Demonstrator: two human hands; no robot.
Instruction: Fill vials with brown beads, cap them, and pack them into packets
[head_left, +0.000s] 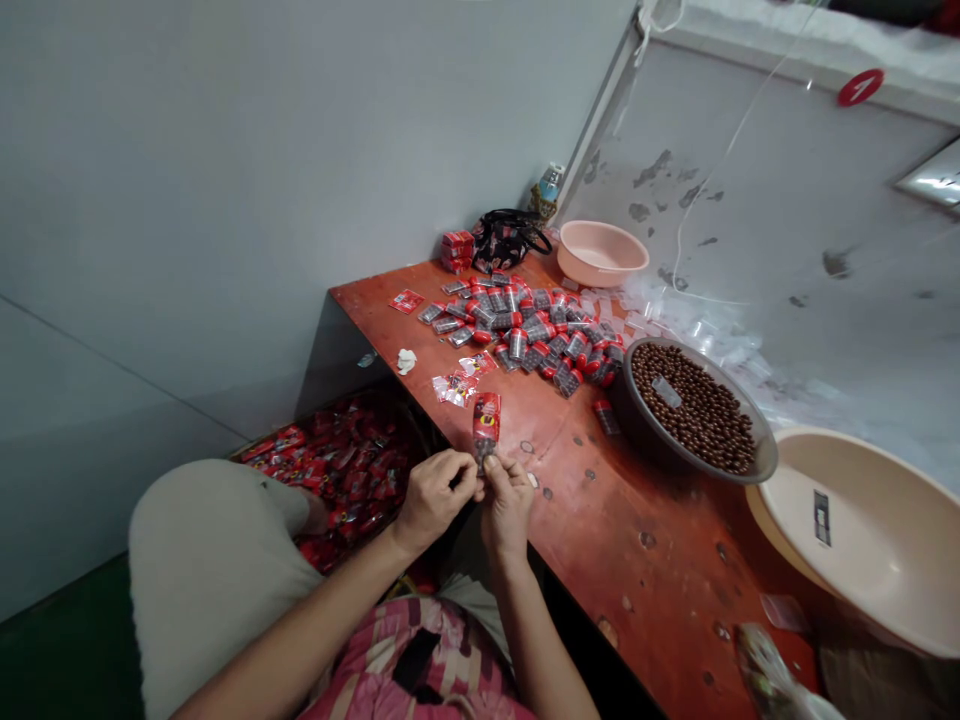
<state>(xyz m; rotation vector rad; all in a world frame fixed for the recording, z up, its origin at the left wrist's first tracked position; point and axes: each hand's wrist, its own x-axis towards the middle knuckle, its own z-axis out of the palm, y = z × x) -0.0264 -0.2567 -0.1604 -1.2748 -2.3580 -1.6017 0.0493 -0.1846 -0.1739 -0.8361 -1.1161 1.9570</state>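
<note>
Both my hands meet at the near edge of the red table (585, 530), pinching the lower end of a small red packet (487, 418) that points away from me. Dark contents show through the clear part near my fingers. My left hand (439, 500) has its fingers curled in at the packet's bottom end. From the other side, my right hand (508, 502) grips it with the thumb on top. Just past the packet lie flat printed red-and-white cards (456, 387). Beyond them spreads a heap of small red-capped clear packs (525, 325) with dark contents.
A grey bowl (765, 455) of brown balls (690, 410) stands right of the heap, beside a large cream basin (885, 500). Clear plastic pieces (712, 330) line the wall. A pink basin (600, 250) and black bag (502, 240) sit behind. Red packets (352, 450) fill a container below.
</note>
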